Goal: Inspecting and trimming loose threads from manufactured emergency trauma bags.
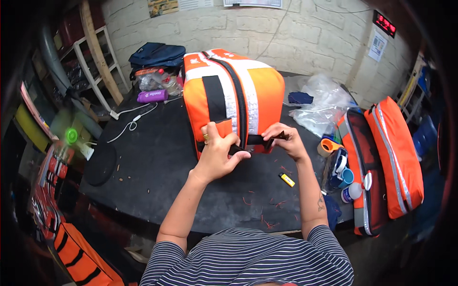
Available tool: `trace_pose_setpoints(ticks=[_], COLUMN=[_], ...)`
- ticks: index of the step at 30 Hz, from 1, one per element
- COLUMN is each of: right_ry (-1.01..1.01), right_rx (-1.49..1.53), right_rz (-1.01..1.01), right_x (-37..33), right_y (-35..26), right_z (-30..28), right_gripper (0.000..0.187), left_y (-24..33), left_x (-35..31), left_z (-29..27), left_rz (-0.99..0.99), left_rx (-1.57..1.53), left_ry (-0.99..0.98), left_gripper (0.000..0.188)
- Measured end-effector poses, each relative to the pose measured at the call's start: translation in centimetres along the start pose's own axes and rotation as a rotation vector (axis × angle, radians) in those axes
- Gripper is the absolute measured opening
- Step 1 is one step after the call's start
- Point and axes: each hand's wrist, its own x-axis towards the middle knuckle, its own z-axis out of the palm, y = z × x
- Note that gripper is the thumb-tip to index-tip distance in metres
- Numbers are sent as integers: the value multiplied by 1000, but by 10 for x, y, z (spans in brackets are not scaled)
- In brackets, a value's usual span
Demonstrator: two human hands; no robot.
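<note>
A boxy orange bag [268, 86] with white reflective bands stands on the dark table in front of me. A black zipper [237, 95] runs over its top and down the near side. At the bag's lower near side, my left hand [215, 151] is closed, thumb and fingers pinching a short black piece that looks like strap. My right hand [287, 142] grips a black strap [256, 139] at the bag's lower right; a dark, pointed end sticks out among its fingers. What that end belongs to is unclear.
A yellow lighter [286, 179] and red thread scraps [269, 224] lie nearer me. On the right are an orange tape roll [328, 147], a small bottle [351, 192], clear plastic [320, 102] and orange bags [395, 157]. Back left, a purple case [152, 96] and white cable [131, 125].
</note>
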Motion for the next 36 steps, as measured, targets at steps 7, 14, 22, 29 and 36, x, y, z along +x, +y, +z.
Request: trace_pose_setpoints(ticks=[7,14,22,29,36], right_ry=[-130,-292,-165,-194,-176], right_rx=[29,-209,-236,-245,-241], right_rz=[96,386,172,187,185], right_x=[-15,-74,-92,-89,-88], right_y=[7,45,69,71,68], right_z=[7,43,48,47,46], right_gripper=[25,30,31,30,28], left_y=[-17,-14,10,16,-6], left_x=[-29,-144,-178,-167,-176], left_z=[48,108,88,109,118], left_rz=[12,130,253,-146,-223], left_rx=[112,229,275,686,635], left_ry=[179,214,369,-537,-645], left_gripper=[17,22,35,66,51])
